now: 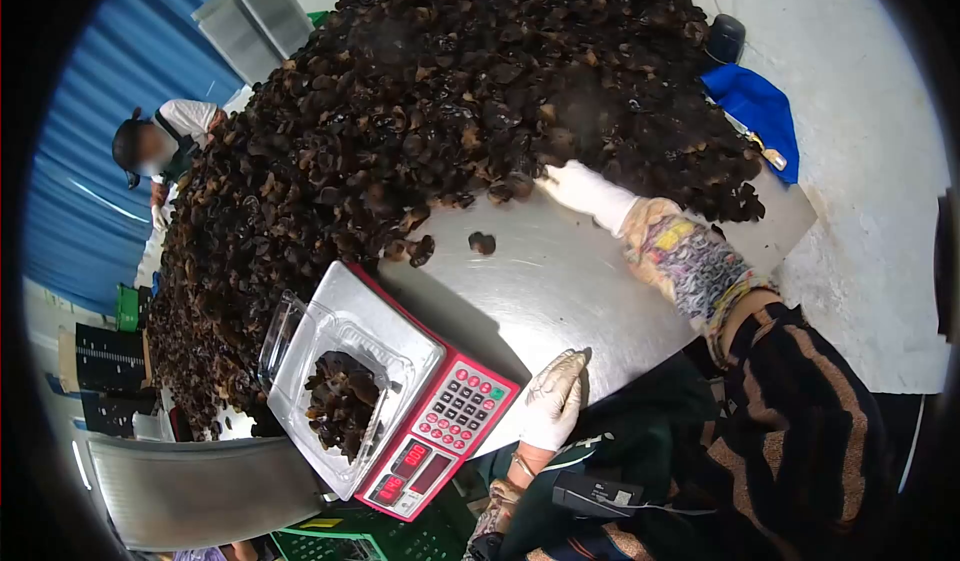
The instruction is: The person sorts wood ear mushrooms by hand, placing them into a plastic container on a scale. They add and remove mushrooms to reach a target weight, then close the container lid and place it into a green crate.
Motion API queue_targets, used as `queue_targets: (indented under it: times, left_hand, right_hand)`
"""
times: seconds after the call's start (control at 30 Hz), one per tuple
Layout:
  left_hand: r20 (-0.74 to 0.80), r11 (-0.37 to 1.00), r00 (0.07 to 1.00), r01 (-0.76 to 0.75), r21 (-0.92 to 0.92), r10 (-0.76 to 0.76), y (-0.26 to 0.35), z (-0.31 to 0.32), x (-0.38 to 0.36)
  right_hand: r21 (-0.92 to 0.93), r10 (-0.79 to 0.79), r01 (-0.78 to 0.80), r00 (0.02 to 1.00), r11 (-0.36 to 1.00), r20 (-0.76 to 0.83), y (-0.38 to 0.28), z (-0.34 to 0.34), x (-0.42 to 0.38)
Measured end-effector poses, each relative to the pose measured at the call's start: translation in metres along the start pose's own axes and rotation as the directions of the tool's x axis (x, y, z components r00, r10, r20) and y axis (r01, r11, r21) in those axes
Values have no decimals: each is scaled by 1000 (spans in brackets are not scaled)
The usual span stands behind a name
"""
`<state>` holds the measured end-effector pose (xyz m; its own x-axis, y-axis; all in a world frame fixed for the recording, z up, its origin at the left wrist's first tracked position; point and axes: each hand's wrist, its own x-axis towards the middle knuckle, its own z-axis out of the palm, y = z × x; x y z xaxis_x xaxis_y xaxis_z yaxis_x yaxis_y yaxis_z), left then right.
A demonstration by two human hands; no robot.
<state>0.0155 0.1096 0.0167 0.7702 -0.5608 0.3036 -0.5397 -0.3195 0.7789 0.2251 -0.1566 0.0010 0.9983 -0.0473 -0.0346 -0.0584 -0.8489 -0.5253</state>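
My right hand (584, 191), in a white glove, reaches to the near edge of a big heap of dark brown wood ear mushrooms (430, 91). Its fingers are pressed together at a wood ear mushroom there; the fingertips are partly hidden. My left hand (555, 397), also gloved, lies by the table edge beside the scale's keypad, fingers stretched out and holding nothing. On the red and silver scale (405, 326) sits a clear plastic tray (318, 346) with a clump of wood ear mushrooms (342, 399) in it. A red display glows on the scale.
A few loose mushrooms (482, 243) lie on the metal table (560, 281). Green crates (400, 531) stand below the scale, near a metal panel (200, 491). A blue cloth (755, 111) hangs at the table's far right edge. Another person (165, 146) stands across the heap.
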Motion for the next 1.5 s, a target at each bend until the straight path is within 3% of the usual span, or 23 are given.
queue_targets:
  times: [0.03,0.07,0.17,0.23,0.27,0.37,0.5,0.63,0.7,0.77,0.83,0.87,0.97,1.03,1.07,1.1,1.17,1.23,1.3,1.37,1.4,1.43,1.5]
  left_hand:
    - [-17,1000,1000,8,-14,-8,1,1,0]
    - [-17,1000,1000,9,-3,-9,1,1,0]
    - [-18,1000,1000,1,5,-1,2,2,-1]
    - [-21,1000,1000,-3,6,3,2,2,-2]
    - [-19,1000,1000,-2,8,2,1,2,-2]
    - [-30,1000,999,12,8,-11,1,3,-4]
    - [-84,999,996,2,-38,-5,0,6,-4]
    - [-103,999,994,17,-49,-22,-5,8,-9]
    - [-117,999,993,13,-36,-17,-10,11,-11]
    - [-138,1000,990,-10,15,11,-15,14,-14]
    - [-60,990,997,63,126,-56,-4,11,-15]
    - [-80,980,997,14,196,2,-3,11,-13]
    - [-143,957,988,-9,290,53,-1,15,-9]
    - [-168,961,985,20,275,27,1,16,-8]
    - [-170,967,985,35,251,9,0,15,-5]
    - [-170,973,985,46,227,-7,1,15,-3]
    - [-174,969,985,35,244,8,-2,16,-2]
    - [-153,954,988,65,292,-20,-2,15,-3]
    - [-175,954,984,88,287,-38,-2,14,-2]
    - [-163,945,985,97,313,-47,-1,13,-2]
    - [-182,948,982,103,301,-48,1,14,-2]
    - [-182,945,983,87,315,-30,1,14,-2]
    - [-175,939,985,51,339,9,0,15,-2]
  right_hand:
    - [-70,-65,61,996,996,-60,18,-6,-3]
    - [-241,-97,124,988,963,118,18,-26,2]
    - [-123,-36,49,994,991,106,23,-75,-8]
    - [-15,59,-58,890,998,452,27,-105,4]
    - [354,-54,-194,810,915,584,44,-106,8]
    - [425,-47,-324,747,845,663,25,-158,-12]
    - [352,-16,-192,860,916,510,-6,-164,-31]
    - [622,-258,62,938,781,231,-69,-86,-71]
    - [330,-291,254,955,909,66,-88,-19,-72]
    - [-57,-433,432,872,900,-228,-106,28,-79]
    - [-77,-404,400,912,913,-62,-103,49,-72]
    - [-50,-413,412,910,910,-20,-100,51,-76]
    - [239,-470,424,861,874,195,-93,16,-118]
    - [340,-436,403,900,850,24,-80,4,-126]
    - [199,-396,407,914,892,-93,-70,-8,-113]
    - [98,-278,309,929,946,-245,-67,-18,-103]
    - [-116,-174,141,917,983,-359,-60,-25,-78]
    - [-315,-156,69,953,946,-259,-54,-26,-57]
    - [-302,-156,67,947,951,-280,-46,-23,-51]
    - [-59,-108,91,876,994,-470,-43,-26,-63]
    - [149,-32,96,922,984,-386,-46,-39,-71]
    - [499,29,127,955,857,-294,-44,-45,-83]
    - [788,53,87,987,610,-150,-46,-69,-118]
